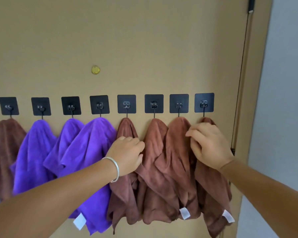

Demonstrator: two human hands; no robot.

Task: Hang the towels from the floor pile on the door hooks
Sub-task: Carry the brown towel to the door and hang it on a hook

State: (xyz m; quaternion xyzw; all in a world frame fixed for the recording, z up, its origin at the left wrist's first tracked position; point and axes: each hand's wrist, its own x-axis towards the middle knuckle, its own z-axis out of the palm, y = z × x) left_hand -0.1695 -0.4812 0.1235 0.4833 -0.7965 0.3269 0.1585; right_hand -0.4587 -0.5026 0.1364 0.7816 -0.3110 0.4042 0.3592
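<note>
- Eight plush, fleecy towels are hung in one row on the door (127,40), each draped in soft folds from a peak at its hook, so the long axis of every towel runs straight down.
- From the left, a brown towel (2,152) is followed by three purple towels (86,152), then four more brown ones, ending with the rightmost brown towel (212,194).
- White rectangular tags (184,213) are seen at several lower hems.
- The fifth towel (126,194) is touched near its upper part by the left hand (127,153), whose fingers are curled into the cloth beside the sixth towel (155,169); whether fabric is actually pinched cannot be told.
- A bunch of brown cloth between the seventh towel (177,152) and the rightmost one is grasped by the right hand (208,145), with curled fingers.
- A smooth silver bangle (114,167) is worn on the left wrist.
- The hooks (126,103) are thin wire hooks on square, dark, glossy adhesive plates, set evenly across the flat tan door.
- A small round brass peephole (95,70) is set above the row.
- A pale grey wall (286,100) is seen to the right of the door's edge.
</note>
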